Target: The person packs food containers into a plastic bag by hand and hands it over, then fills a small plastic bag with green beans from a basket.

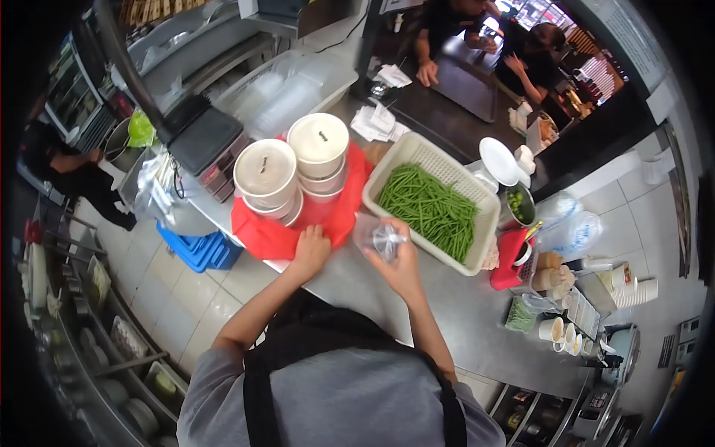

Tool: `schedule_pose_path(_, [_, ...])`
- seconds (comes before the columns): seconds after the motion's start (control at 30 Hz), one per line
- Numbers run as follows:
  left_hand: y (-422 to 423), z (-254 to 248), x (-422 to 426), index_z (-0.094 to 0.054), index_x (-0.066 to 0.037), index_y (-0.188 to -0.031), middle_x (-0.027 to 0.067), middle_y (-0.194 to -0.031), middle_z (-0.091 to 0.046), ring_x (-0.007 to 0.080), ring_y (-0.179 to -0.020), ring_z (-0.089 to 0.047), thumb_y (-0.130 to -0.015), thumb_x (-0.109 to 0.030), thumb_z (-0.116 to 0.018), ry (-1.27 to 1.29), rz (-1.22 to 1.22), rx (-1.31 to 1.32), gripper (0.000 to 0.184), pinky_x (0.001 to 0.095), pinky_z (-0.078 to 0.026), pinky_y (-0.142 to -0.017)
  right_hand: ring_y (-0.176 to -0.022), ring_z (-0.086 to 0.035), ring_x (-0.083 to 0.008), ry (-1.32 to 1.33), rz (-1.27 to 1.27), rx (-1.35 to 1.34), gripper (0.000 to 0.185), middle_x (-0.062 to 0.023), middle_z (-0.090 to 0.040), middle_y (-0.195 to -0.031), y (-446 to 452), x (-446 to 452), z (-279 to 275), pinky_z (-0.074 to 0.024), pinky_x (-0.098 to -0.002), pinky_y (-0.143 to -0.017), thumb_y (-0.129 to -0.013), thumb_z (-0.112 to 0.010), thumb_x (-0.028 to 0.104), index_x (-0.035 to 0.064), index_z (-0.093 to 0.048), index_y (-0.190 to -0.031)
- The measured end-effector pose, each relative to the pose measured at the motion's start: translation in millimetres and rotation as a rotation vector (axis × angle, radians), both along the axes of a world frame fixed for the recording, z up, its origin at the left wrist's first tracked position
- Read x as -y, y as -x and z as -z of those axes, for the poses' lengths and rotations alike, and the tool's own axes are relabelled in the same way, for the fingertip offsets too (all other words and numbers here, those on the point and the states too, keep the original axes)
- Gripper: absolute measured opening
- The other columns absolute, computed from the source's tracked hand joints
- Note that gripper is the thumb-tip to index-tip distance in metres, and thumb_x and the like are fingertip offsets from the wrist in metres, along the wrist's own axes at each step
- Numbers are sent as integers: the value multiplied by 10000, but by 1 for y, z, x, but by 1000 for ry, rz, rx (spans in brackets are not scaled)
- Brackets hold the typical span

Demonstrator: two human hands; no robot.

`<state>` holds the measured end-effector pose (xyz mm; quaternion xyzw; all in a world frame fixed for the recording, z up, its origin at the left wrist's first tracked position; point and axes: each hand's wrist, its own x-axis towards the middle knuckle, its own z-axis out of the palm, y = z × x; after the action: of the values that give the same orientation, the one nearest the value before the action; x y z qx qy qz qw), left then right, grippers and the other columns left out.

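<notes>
My left hand (311, 249) is at the near edge of a red plastic bag (344, 220), its fingers curled on the red plastic. The bag lies spread around and beneath stacked white lidded tubs (267, 170), which stand in two columns with small dark writing on the top lids. My right hand (401, 261) is closed around a crumpled clear plastic bag (381, 237); whether anything is inside cannot be made out. Just beyond that hand sits a cream plastic basket (378, 177) filled with green beans (432, 205).
A steel counter (477, 328) runs under everything. Behind the tubs is a translucent bin (339, 78) of plastic containers; a black-lidded box (197, 123) stands left. A red holder (510, 261) is right of the basket. Other people (532, 59) are beyond the pass-through and at far left.
</notes>
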<state>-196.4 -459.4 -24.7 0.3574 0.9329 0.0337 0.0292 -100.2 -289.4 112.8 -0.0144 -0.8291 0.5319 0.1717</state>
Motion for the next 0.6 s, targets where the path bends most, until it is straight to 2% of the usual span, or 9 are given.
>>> schedule_pose_path(0.03, [-2,2,-2,-542,11,-1145,207,-1037,-553,344,-929,-543,-778,-157,-481,-15,33,-80,408,487,-420,-872,-897,-578,-167,-41,-13,-52,522,-94,-585,-968,11,6,3,-461,-303,-777,-701,-715,75,41,-452,-1151])
schedule_pose_path(0.13, [-19,5,-5,-567,10,-1109,235,-1113,-534,381,-1000,-520,-809,-183,-452,-31,51,-174,375,536,-373,-905,-906,-607,-313,-98,-59,-76,535,-165,-585,-1008,45,30,22,-474,-366,-778,-683,-697,57,34,-447,-1156])
schedule_pose_path(0.17, [-25,8,-7,-570,11,-1103,244,-1140,-526,393,-1028,-510,-818,-193,-442,-32,44,-178,373,549,-357,-916,-897,-614,-307,-81,-54,-31,518,-179,-596,-986,56,38,32,-483,-357,-757,-682,-718,104,45,-461,-1128])
schedule_pose_path(0.2, [-28,1,-8,-580,5,-1089,242,-1189,-512,401,-1086,-482,-831,-197,-428,55,32,-16,361,551,-348,-915,-890,-620,-332,-107,-67,-21,515,-194,-606,-967,71,41,56,-489,-379,-739,-685,-717,112,36,-456,-1123])
schedule_pose_path(0.33, [-23,2,-7,-580,-24,-1104,222,-1131,-547,397,-1055,-496,-813,-173,-442,-24,86,66,355,560,-342,-904,-786,-592,-439,-399,-64,294,424,-275,-598,-860,110,54,113,-475,-505,-664,-720,-639,108,-21,-428,-1064])
schedule_pose_path(0.43, [-23,4,-6,-584,-33,-1096,216,-1083,-561,390,-1019,-507,-795,-161,-467,-108,99,65,348,560,-353,-885,-798,-584,-454,-355,-76,369,527,-279,-597,-877,122,60,108,-479,-501,-658,-728,-638,87,-15,-350,-1157])
schedule_pose_path(0.5, [-17,0,-6,-538,-41,-1154,208,-1153,-532,387,-1103,-476,-776,-139,-487,-14,99,184,394,577,-347,-898,-826,-578,-457,-199,-61,188,576,-287,-587,-897,124,58,125,-477,-493,-659,-734,-632,72,2,-307,-1204])
schedule_pose_path(0.53, [-17,5,-4,-567,-27,-1120,230,-1111,-543,418,-1036,-493,-794,-151,-474,-64,133,129,360,575,-361,-877,-840,-575,-458,-119,-52,103,602,-291,-583,-907,121,60,131,-477,-488,-660,-737,-628,65,10,-285,-1228])
schedule_pose_path(0.6, [-19,9,0,-547,-19,-1149,245,-1155,-515,443,-1064,-474,-802,-158,-470,-48,142,115,382,591,-347,-895,-858,-573,-456,-33,-50,113,622,-293,-573,-919,117,65,137,-476,-479,-664,-743,-615,52,26,-259,-1252])
